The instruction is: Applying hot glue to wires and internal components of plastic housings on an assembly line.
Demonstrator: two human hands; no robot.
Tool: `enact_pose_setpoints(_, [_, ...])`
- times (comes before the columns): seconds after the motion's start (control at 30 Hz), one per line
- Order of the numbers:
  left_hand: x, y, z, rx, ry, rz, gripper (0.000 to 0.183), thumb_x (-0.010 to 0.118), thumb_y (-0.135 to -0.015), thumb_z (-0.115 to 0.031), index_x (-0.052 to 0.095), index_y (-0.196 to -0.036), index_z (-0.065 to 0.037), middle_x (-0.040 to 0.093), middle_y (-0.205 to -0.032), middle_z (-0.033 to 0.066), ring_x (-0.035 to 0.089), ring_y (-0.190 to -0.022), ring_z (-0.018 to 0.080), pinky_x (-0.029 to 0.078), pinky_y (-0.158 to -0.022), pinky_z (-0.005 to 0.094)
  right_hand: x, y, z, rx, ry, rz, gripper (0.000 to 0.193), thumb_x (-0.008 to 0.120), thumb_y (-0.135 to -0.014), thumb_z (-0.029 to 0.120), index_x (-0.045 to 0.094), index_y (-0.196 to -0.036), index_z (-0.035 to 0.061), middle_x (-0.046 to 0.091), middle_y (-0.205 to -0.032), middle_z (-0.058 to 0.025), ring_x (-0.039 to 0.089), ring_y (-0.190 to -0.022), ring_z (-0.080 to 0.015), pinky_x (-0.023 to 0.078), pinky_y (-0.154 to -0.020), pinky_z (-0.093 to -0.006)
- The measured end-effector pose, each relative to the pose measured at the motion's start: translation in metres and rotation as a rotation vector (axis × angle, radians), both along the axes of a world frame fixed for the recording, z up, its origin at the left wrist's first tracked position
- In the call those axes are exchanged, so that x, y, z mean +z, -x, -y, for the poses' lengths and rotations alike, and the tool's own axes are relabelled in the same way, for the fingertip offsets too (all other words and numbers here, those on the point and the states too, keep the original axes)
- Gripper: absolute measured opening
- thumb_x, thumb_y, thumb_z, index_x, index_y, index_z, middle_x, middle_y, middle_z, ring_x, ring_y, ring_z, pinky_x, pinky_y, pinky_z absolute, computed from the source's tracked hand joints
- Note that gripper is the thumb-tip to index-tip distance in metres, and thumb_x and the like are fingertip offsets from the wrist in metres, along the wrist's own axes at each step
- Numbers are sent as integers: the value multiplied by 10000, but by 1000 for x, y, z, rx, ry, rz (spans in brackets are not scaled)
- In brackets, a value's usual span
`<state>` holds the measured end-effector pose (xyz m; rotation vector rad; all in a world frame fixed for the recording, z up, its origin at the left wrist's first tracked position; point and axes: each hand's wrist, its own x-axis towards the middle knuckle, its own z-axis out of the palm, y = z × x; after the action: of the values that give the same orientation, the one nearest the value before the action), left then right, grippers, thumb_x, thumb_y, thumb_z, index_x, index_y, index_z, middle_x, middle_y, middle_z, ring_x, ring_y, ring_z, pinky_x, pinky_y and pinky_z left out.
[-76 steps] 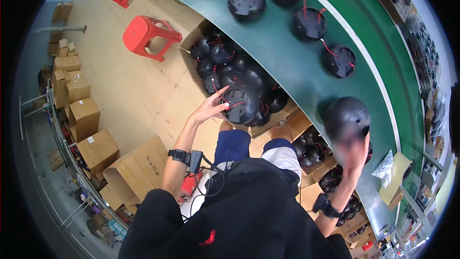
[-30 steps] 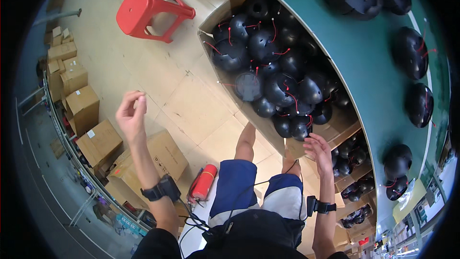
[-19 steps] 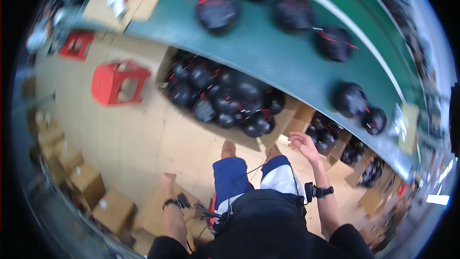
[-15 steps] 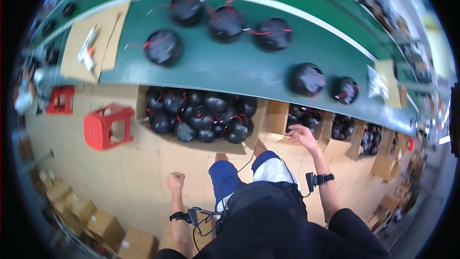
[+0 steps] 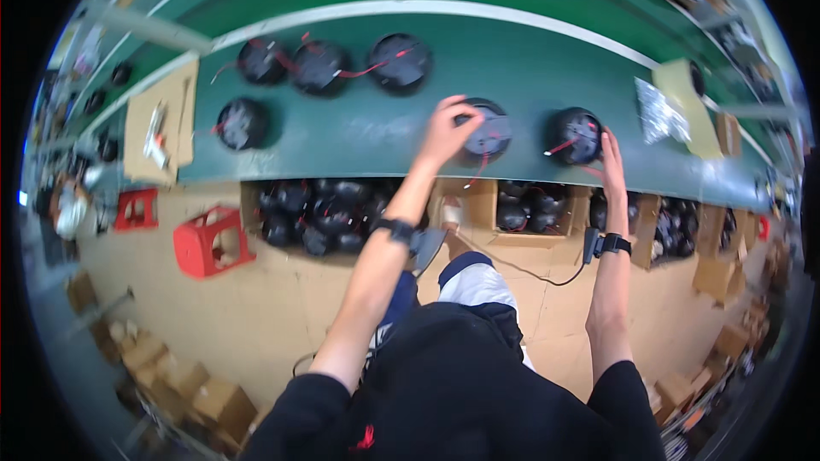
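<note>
On the green bench, my left hand [image 5: 447,131] is curled at the upper left edge of a round black plastic housing [image 5: 490,133] with red wires, its thumb and fingers closed on the rim. A second round black housing [image 5: 574,137], also with red wires and a small white connector, sits to the right. Along that one's right side my right hand [image 5: 612,167] rests with fingers stretched out and not wrapped around it. Both wrists wear black straps with small devices.
More black housings [image 5: 400,63] lie at the back left of the green bench [image 5: 342,141]. Cardboard and a white tool [image 5: 155,135] are at the left, a clear plastic bag [image 5: 660,115] at the right. Boxes of housings [image 5: 533,207] stand below the front edge, and a red stool [image 5: 209,242] at left.
Both hands have risen from below the bench edge to the two housings at the right. My body has shifted right and closer to the bench, and my left fist has unfolded onto a housing.
</note>
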<state>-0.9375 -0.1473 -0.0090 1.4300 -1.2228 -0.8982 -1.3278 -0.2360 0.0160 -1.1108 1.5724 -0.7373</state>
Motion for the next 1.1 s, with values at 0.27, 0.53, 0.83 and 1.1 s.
enact_pose_setpoints(0.27, [-4, 33, -69, 180, 11, -82, 144, 757, -877, -140, 748, -993, -56, 584, -1352, 194, 577, -1264, 351, 454, -1058, 402, -35, -68, -45, 200, 104, -83, 482, 503, -1073, 353, 461, -1506, 145, 521, -1460, -103, 473, -1350, -281, 549, -961, -424])
enact_pose_setpoints(0.53, [-37, -51, -285, 320, -178, -73, 124, 758, -885, -132, 754, -976, -48, 607, -1331, 175, 601, -1241, 307, 463, -1040, 378, -28, -147, -193, 645, 3, -103, 449, 553, -1054, 242, 515, -1453, 40, 535, -1448, -159, 503, -1323, -236, 377, -1123, -360])
enact_pose_setpoints(0.83, [-161, -99, -412, 614, -505, -51, 111, 795, -825, -140, 770, -919, -86, 654, -1238, 183, 637, -1161, 355, 502, -998, 397, -147, -289, -261, 311, -654, -86, 519, 544, -1046, 313, 427, -1511, 114, 532, -1415, -151, 559, -1241, -347, 617, -820, -527])
enact_pose_setpoints(1.1, [-4, -232, -478, 586, -140, -303, 81, 698, -894, -14, 721, -972, -17, 573, -1384, 137, 549, -1295, 258, 503, -1047, 406, -53, -304, -231, 873, -535, -127, 357, 549, -1006, 163, 598, -1325, 8, 706, -1104, -120, 718, -928, -205, 617, -730, -330])
